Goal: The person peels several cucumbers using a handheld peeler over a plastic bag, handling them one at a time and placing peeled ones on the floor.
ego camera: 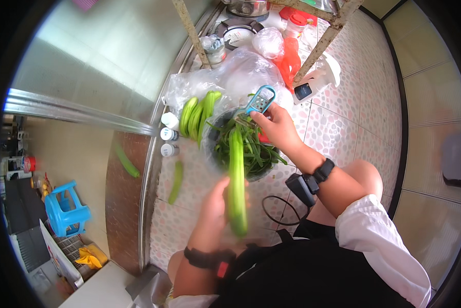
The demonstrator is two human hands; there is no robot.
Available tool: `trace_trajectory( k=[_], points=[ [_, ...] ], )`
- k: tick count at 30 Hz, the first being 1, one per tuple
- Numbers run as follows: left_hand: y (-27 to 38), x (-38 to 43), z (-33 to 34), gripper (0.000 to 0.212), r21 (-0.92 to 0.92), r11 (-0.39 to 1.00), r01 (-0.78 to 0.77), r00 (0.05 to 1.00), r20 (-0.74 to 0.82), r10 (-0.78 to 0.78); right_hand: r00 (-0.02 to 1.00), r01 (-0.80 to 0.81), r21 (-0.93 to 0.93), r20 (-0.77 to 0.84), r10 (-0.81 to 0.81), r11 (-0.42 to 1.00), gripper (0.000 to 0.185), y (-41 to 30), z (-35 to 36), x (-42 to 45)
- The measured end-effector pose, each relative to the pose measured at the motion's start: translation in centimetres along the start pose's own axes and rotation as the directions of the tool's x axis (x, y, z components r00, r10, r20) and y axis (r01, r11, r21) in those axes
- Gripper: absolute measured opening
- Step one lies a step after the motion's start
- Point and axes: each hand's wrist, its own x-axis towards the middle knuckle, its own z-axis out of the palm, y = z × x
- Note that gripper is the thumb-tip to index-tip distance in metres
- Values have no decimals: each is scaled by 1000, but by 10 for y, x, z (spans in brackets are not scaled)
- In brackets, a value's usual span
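Note:
My left hand (214,200) is closed around a long, pale green, streaked gourd (237,181), possibly a cucumber or luffa. Its upper end lies over a dark round bucket (211,154). My right hand (278,125) grips a blue-framed peeler (261,101) with a perforated metal plate in its handle. The peeler's head is at the gourd's upper end; whether its blade touches is hard to tell. Long green peel strips (257,152) fill the bucket and some hang over its rim. Left of the bucket, several similar gourds (196,115) lie side by side. Another gourd (175,183) rests alone on the tiles.
White-capped bottles (169,134) line the door track. Clear plastic bags (242,73) and a red bag (290,59) lie beyond the bucket, between rusty metal legs (319,48). A white jug (317,84) stands right. A black cable loop (280,215) hangs near my right wrist.

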Motion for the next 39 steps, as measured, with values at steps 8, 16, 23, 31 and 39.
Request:
trace_trajectory(
  k=[8, 16, 23, 31, 39],
  points=[
    [-9, 6, 9, 30, 383, 913, -140, 986, -27, 163, 938, 82, -73, 344, -53, 994, 23, -12, -2, -16],
    [-17, 12, -7, 34, 551, 813, -189, 971, -17, 237, 969, -55, -85, 237, 74, 995, 18, 4, 4, -11],
    [-11, 7, -1, 38, 590, 795, -144, 977, -42, 208, 849, -527, 413, 221, 479, 743, 18, 1, 3, -10],
    [-19, 11, -9, 33, 553, 805, -214, 964, -15, 266, 919, -364, 300, 272, 287, 882, 21, -2, -1, -16],
    [-19, 8, -5, 36, 620, 754, -219, 952, -31, 303, 881, -472, 409, 258, 397, 781, 19, -16, -2, -25]
  ],
)
